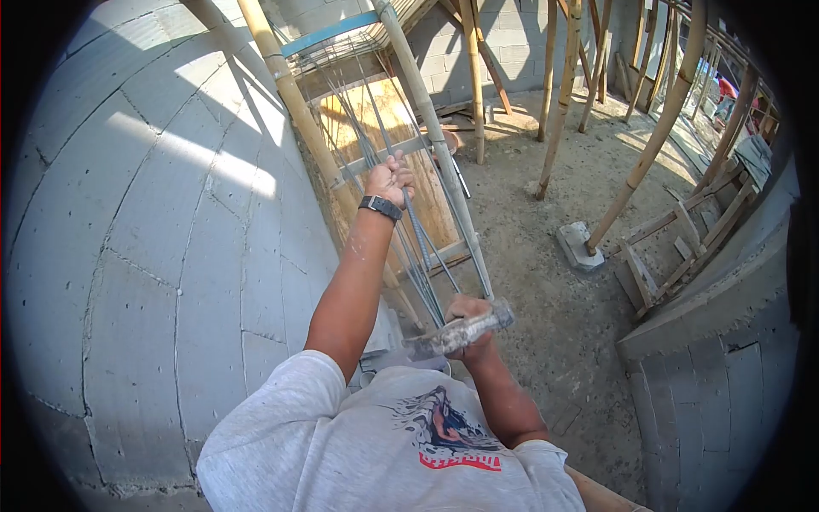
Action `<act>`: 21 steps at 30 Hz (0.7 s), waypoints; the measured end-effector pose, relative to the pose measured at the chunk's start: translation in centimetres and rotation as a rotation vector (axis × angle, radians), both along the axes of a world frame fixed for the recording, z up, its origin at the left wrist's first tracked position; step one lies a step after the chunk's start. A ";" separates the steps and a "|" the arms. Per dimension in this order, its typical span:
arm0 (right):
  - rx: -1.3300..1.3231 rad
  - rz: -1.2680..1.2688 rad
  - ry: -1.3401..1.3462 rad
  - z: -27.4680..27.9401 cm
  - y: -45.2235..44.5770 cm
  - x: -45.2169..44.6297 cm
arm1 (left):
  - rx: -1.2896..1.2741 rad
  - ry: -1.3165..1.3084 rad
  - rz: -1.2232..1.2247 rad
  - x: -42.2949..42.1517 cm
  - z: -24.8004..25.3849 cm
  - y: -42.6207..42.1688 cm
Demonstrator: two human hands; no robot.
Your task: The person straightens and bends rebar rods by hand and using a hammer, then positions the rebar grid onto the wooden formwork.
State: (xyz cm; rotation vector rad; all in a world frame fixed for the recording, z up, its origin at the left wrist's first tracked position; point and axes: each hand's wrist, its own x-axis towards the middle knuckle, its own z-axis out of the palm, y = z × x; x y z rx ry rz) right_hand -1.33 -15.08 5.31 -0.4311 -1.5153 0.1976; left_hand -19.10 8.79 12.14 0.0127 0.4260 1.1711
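My left hand (pixel 391 180), with a dark watch (pixel 380 206) on its wrist, is closed around a thin steel reinforcing bar (pixel 418 226). More long grey bars run in a loose bundle beside it, between the rails of a bamboo ladder (pixel 424 102). Lower down, near my chest, my right hand (pixel 471 334) is closed on a hammer (pixel 442 338). The hammer's thick head is crusted with pale cement and lies across the view; its handle is mostly hidden. The lower ends of the bars pass behind the hammer and my right hand.
A grey block wall (pixel 171 247) rises close on my left. Several bamboo props (pixel 559 111) stand on the rough floor, one on a concrete block (pixel 580 247). At right are a wooden frame (pixel 682 235) and a low block wall (pixel 717 384). A person in red (pixel 726 90) is far off.
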 end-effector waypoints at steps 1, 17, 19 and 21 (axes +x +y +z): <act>0.042 0.049 0.015 0.6 -0.3 0.1 | -0.003 -0.009 0.003 0.0 0.2 0.4; -0.204 -0.142 -0.024 -3.8 2.1 -0.7 | -0.001 0.115 0.050 0.6 -0.2 1.4; -0.114 0.074 0.090 -2.6 0.3 -1.3 | 0.006 0.072 0.044 0.6 -0.4 1.4; -0.124 0.122 0.039 -1.8 -0.5 -0.3 | -0.014 0.073 0.065 1.1 -0.3 1.4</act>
